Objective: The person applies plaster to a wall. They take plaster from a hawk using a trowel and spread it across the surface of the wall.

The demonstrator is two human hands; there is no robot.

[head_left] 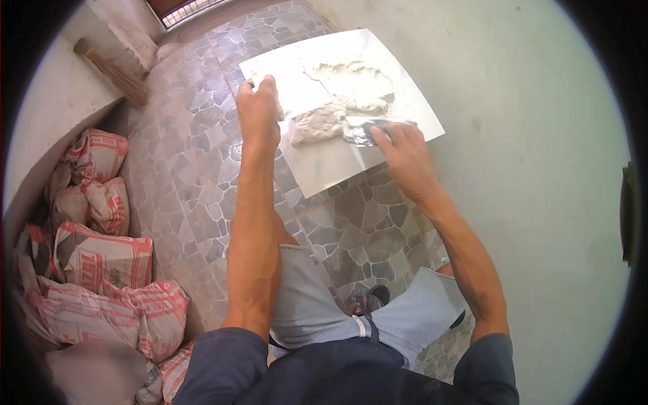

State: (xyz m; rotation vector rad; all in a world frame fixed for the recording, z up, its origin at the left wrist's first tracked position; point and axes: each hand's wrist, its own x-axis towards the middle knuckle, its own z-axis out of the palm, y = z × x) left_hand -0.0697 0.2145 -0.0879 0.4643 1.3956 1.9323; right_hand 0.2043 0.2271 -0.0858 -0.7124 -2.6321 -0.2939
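My left hand (258,108) is closed on a white rectangular flat piece (294,81), apparently a scraper, over the left part of a large white board (324,172). My right hand (405,152) is closed on a shiny flat metal blade (359,135), which lies against the board's right lower part. Lumpy white paste (314,128) is spread on the board between my hands, with more of it toward the back. Glare washes out part of the board, so the edges of the white piece are hard to make out.
Red-and-white sacks (101,260) are piled along the left wall. A straw broom (121,77) leans above them. A pale wall (540,135) rises on the right. The floor (175,169) has grey irregular stone-pattern tiles, and a barred door (192,10) is at the far back.
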